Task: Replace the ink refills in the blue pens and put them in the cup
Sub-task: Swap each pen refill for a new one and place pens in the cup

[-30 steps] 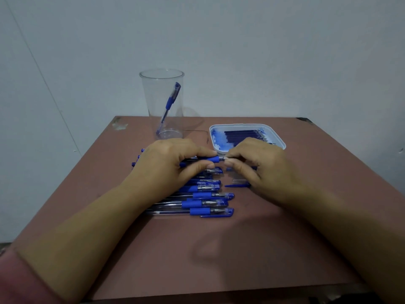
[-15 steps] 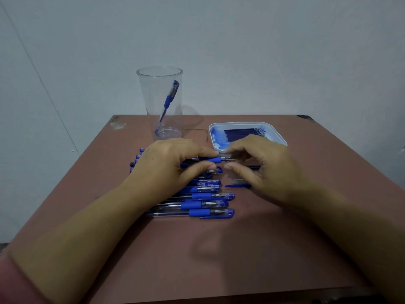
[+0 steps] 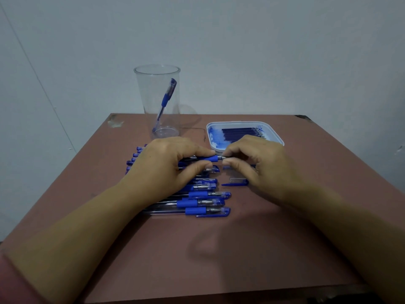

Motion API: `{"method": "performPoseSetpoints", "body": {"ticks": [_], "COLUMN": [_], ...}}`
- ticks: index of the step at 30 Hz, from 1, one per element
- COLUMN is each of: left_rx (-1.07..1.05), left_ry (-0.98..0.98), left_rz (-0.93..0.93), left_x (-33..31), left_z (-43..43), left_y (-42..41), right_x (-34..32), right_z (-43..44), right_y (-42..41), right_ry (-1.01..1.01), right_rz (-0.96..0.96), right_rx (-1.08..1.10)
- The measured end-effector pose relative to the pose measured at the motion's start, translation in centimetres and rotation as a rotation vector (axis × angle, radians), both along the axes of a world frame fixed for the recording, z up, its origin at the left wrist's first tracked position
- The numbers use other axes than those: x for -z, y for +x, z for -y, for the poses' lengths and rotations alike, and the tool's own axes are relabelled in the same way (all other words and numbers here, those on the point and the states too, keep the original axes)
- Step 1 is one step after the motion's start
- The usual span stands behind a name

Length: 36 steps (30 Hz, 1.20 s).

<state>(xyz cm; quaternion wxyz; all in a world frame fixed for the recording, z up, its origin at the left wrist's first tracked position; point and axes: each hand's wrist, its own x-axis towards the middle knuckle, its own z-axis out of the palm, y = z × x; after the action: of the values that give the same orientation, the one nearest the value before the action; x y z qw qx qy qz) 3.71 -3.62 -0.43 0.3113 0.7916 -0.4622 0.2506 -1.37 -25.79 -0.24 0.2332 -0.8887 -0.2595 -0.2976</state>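
The left hand (image 3: pixel 166 163) curls round a blue pen (image 3: pixel 208 159) at its rubber grip, just above the row of pens (image 3: pixel 197 202) on the table (image 3: pixel 219 260). The right hand (image 3: pixel 258 163) pinches the pen's metal tip. The pen looks light, stiff and smooth, so the rubber grip seems the surest hold; the thin refills (image 3: pixel 241 133) in the tray (image 3: pixel 241 123) probably bend easily.

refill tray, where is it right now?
Head view: the refill tray sits far right on the table, just beyond the right hand and right of the clear cup.
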Motion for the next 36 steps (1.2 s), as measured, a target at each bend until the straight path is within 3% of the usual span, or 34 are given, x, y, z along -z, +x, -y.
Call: {"method": "performPoseSetpoints", "body": {"ticks": [4, 9, 12, 16, 21, 26, 36], "left_rx": [-0.022, -0.07, -0.077, -0.081, -0.052, -0.005, 0.006], "left_ry": [0.014, 0.009, 0.019, 0.002, -0.005, 0.026, -0.002], "left_rz": [-0.016, -0.043, -0.052, -0.05, -0.045, -0.063, -0.018], "left_x": [0.1, 0.1, 0.0, 0.1, 0.1, 0.0, 0.3], "left_z": [-0.1, -0.8, -0.8, -0.8, -0.7, -0.5, 0.1], "left_y": [0.2, 0.5, 0.4, 0.4, 0.4, 0.2, -0.2], "right_x": [-0.1, -0.7, -0.8, -1.0, -0.7, -0.3, 0.3], "right_z": [0.6, 2.8, 2.6, 2.6, 2.4, 1.5, -0.2], "right_y": [0.0, -0.8, -1.0, -1.0, -0.7, -0.5, -0.6], "right_ry": [0.056, -0.27, -0.299, -0.127, 0.019, 0.029, 0.268], "right_rz": [-0.126, -0.349, -0.411, -0.38, -0.138, -0.116, -0.178], "right_rx": [0.021, 0.059, 0.036, 0.091, 0.135, 0.097, 0.035]}}
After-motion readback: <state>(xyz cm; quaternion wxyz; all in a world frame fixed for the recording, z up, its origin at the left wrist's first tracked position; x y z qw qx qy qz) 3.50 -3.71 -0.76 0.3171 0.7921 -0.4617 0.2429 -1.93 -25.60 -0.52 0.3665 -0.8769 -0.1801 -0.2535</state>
